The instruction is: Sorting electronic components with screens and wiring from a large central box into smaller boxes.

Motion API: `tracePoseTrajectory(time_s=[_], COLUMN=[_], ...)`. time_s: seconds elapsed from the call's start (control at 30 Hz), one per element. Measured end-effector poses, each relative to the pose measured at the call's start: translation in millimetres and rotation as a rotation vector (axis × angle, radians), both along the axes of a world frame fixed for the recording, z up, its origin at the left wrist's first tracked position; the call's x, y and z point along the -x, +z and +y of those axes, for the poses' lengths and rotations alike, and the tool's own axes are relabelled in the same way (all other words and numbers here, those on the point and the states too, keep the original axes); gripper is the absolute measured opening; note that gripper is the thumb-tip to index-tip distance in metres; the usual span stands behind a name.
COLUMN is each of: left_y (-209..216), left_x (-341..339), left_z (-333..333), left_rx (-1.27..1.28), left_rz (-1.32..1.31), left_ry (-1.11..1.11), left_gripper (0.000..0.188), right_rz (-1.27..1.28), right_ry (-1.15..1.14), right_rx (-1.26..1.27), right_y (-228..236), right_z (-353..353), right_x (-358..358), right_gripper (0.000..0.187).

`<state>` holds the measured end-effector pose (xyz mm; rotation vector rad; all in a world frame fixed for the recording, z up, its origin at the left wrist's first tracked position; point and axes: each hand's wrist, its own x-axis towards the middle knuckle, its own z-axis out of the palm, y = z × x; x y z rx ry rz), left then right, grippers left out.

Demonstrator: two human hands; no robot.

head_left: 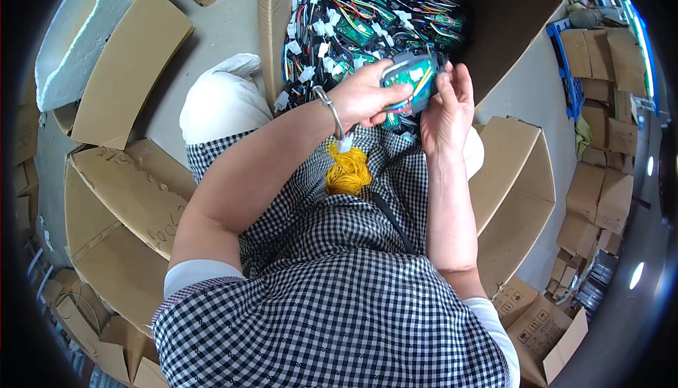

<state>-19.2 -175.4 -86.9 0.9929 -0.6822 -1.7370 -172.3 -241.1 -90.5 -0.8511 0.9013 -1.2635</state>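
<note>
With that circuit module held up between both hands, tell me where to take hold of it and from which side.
Grip the green circuit module by its grey outer edges, coming from the sides as the left hand and right hand do. Its flat board face looks up, and coloured wires trail from its lower end, so avoid those.

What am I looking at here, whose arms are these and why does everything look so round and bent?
The camera sits on a person's head and looks down, and its wide lens bends straight edges. The arms are that person's own. The left hand and right hand together hold a small green circuit board with coloured wires. Ahead stands an open cardboard box full of similar wired boards. A bunch of yellow rubber bands lies on the checked apron in the lap. Flattened cardboard lies about the floor.
</note>
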Motion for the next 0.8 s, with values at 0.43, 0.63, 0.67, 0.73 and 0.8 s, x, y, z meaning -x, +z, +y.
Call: tracePoseTrajectory(time_s=[0.43,0.63,0.67,0.73,0.8], left_y=[13,18,17,23,15], left_x=[-26,-34,-33,-30,-27], left_z=[-6,0,4,13,18], left_rx=[0.115,0.072,0.058,0.04,0.022], left_rz=[0.019,-0.174,-0.159,-0.1,-0.082], left_ry=[0.143,0.054,0.061,0.042,-0.031], left_gripper=[0.026,0.025,0.025,0.028,0.035], right_rz=[1.473,0.844,0.665,0.425,0.315], right_ry=[0.891,0.646,0.576,0.464,0.41], right_rx=[0.902,-0.048,-0.099,-0.147,-0.129], right_y=[-103,-83,-74,-50,-29], right_z=[88,75,72,63,53], right_x=[33,50,53,56,54], right_gripper=[0.012,0.014,0.013,0.016,0.016])
